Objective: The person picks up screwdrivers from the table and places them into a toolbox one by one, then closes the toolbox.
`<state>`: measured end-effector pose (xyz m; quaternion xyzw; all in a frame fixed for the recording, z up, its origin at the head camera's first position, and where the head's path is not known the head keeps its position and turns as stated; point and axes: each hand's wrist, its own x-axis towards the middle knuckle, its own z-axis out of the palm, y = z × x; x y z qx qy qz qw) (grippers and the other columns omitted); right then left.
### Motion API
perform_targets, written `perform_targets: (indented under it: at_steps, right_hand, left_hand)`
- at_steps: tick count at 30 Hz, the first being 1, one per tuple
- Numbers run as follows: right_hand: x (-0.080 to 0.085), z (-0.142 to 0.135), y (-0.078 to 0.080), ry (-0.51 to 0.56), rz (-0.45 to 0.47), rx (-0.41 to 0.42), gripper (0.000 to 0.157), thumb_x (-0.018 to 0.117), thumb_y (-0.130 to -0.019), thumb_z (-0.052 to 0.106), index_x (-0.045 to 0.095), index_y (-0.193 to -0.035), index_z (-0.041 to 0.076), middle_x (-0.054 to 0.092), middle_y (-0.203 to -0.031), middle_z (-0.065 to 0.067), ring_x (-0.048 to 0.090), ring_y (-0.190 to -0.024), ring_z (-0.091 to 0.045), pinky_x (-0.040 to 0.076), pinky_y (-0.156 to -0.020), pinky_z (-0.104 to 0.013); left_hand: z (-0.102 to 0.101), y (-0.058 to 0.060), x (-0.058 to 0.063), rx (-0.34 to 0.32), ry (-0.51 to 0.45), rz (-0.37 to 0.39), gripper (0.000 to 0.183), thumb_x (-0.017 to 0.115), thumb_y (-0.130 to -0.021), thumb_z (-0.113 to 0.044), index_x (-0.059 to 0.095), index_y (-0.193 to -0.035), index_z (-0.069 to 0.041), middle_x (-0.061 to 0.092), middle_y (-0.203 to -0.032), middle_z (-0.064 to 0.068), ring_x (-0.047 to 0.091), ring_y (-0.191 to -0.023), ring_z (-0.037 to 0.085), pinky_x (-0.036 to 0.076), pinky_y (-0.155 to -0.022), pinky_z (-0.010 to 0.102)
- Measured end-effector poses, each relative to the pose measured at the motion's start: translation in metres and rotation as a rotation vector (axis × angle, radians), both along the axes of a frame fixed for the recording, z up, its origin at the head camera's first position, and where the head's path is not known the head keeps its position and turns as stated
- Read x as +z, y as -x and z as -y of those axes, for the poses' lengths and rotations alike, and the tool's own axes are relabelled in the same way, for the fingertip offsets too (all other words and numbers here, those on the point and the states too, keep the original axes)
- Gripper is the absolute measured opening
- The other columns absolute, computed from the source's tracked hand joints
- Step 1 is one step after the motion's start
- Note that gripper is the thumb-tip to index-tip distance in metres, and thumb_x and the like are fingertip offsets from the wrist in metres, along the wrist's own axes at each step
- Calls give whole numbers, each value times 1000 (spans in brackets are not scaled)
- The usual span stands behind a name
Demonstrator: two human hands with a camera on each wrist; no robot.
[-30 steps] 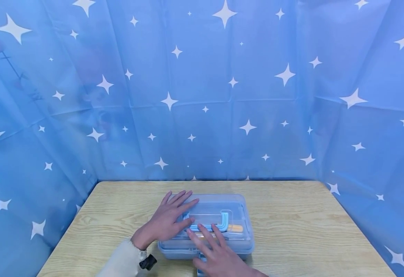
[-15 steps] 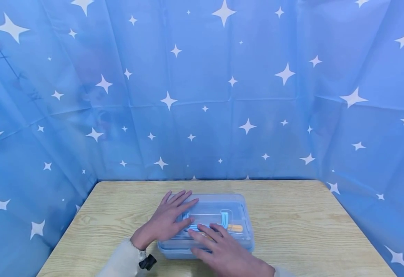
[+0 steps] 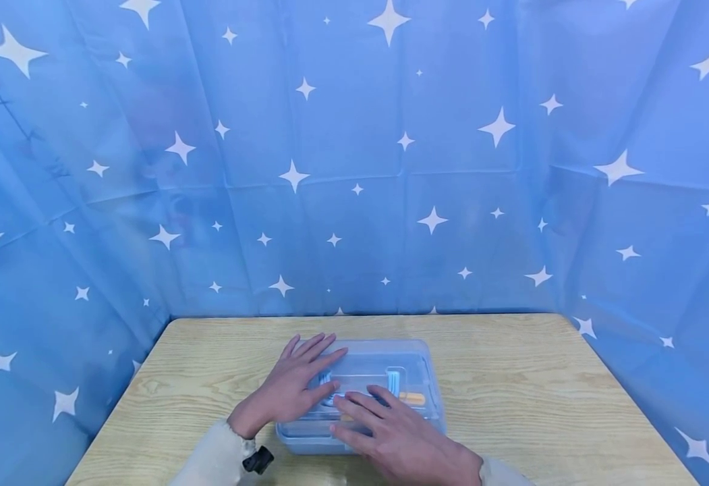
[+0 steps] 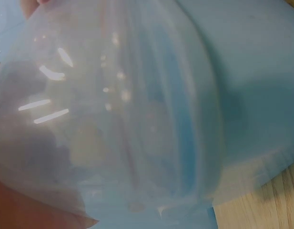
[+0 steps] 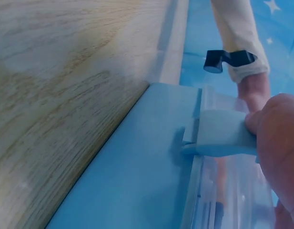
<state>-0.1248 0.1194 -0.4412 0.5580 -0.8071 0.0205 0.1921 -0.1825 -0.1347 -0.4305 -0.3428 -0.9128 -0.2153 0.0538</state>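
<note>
A storage box [image 3: 384,351] with a clear lid and light blue base stands closed on the table. Over the lid's left part my left hand [image 3: 296,381] lies with its fingers spread; the left wrist view looks at the lid from close by. A blue carrying handle [image 3: 394,383] shows partly between the hands. My right hand [image 3: 399,432] is at the front, its fingers lying over the lid's front part. In the right wrist view its thumb [image 5: 280,138] touches the upper end of a blue latch [image 5: 225,133], which stands up across the rim. The head view hides this latch behind the hand.
Something orange [image 3: 413,398] shows through the lid on the right. The box sits near the front middle of a wooden table [image 3: 524,391]. A blue curtain [image 3: 354,148] with white stars surrounds the table at the back and sides.
The latch hung down at the front a second ago and now stands up against the lid. My right hand has risen with it and turned slightly. My left hand stays in place.
</note>
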Motion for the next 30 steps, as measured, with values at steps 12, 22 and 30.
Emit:
perform_targets:
  at_steps: [12,22,30]
  right_hand:
    - [-2,1,1,2,-32,-21,62,73,-92,29,46,-148,25,40,-155,-3,41,-140,-20,44,-105,-47]
    - [-4,1,1,-13,-21,-33,58,70,-93,33,47,-147,28,34,-159,-2,41,-140,-21,45,-105,-47]
    - [-8,2,1,-9,-26,-44,67,76,-87,36,46,-147,31,37,-156,-1,43,-137,-18,46,-104,-44]
  left_hand:
    - [0,0,0,1,-4,-9,53,51,-101,-41,43,-151,-24,31,-161,5,25,-149,33,10,-116,68]
    - [0,-1,2,0,-1,-9,52,49,-103,-43,43,-151,-24,31,-161,6,25,-149,34,10,-115,69]
    - [-1,-2,2,-2,-2,-5,52,51,-102,-40,44,-151,-23,32,-160,7,25,-148,35,10,-116,68]
